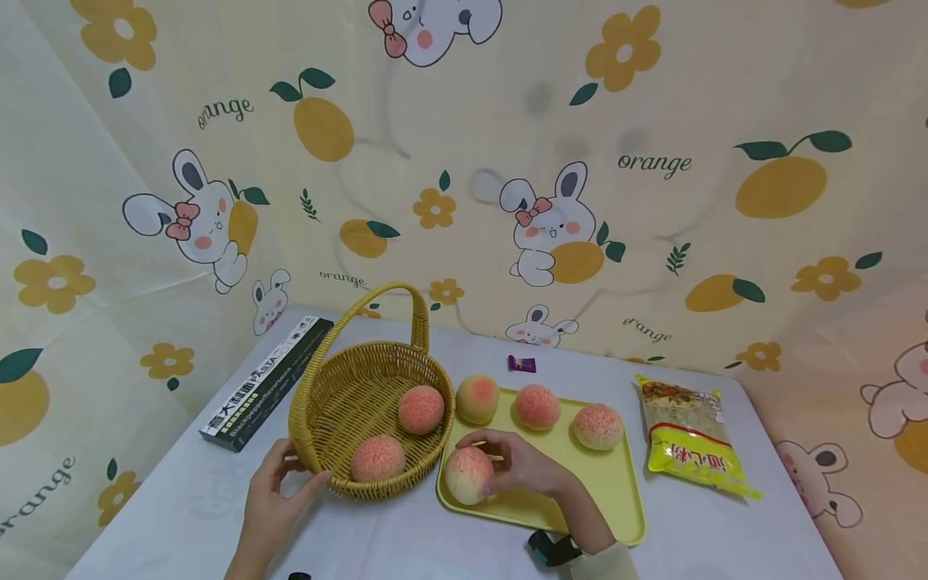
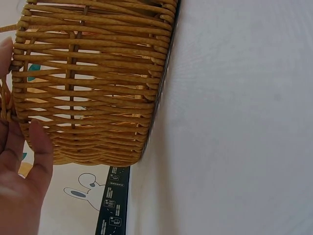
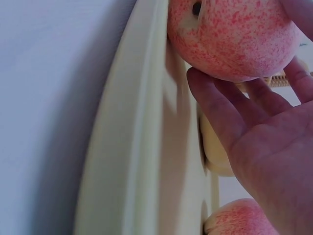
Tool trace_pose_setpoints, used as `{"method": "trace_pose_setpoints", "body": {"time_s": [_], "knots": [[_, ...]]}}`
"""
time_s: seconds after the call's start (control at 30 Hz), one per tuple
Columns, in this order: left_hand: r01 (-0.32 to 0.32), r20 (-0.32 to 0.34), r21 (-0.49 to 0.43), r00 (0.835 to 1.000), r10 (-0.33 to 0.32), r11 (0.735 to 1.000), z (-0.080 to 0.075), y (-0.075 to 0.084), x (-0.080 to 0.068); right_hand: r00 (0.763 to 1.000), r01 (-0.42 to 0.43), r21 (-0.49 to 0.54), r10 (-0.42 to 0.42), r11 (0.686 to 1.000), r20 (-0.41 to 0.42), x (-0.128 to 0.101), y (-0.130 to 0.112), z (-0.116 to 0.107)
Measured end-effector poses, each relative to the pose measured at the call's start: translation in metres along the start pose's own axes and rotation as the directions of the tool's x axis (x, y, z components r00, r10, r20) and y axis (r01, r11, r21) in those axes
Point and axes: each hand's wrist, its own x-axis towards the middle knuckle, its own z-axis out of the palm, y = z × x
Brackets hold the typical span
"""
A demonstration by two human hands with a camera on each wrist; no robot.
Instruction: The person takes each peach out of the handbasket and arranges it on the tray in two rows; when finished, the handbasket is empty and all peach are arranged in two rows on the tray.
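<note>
A woven basket with a tall handle stands on the table, two pink peaches inside it. My left hand grips the near-left rim; the left wrist view shows its fingers at the wicker wall. On the yellow tray, my right hand holds a pale pink peach at the tray's left end, thumb and fingers around it. Close by in the right wrist view, that peach shows a dark spot. Three more peaches lie along the tray's far side.
A dark pasta box lies left of the basket. Behind the tray is a small purple packet. To the tray's right lies a yellow noodle bag. A printed cloth hangs behind the table.
</note>
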Motion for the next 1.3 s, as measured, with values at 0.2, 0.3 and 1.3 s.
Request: {"method": "trace_pose_setpoints", "body": {"time_s": [0.2, 0.3, 1.3], "knots": [[-0.015, -0.005, 0.003, 1.000, 0.015, 1.000, 0.0001, -0.0001, 0.0002, 1.000, 0.014, -0.046, -0.014, 0.999, -0.006, -0.0015, -0.0006, 0.0003], [-0.007, -0.008, 0.001, 1.000, 0.007, 1.000, 0.0004, 0.0002, 0.0002, 1.000, 0.008, -0.071, -0.009, 0.997, -0.008, -0.0029, -0.0001, 0.0000], [-0.006, -0.003, 0.001, 1.000, 0.006, 1.000, 0.0004, -0.0005, -0.0003, 1.000, -0.023, -0.085, 0.023, 0.996, 0.001, -0.0085, 0.0053, 0.0052]]}}
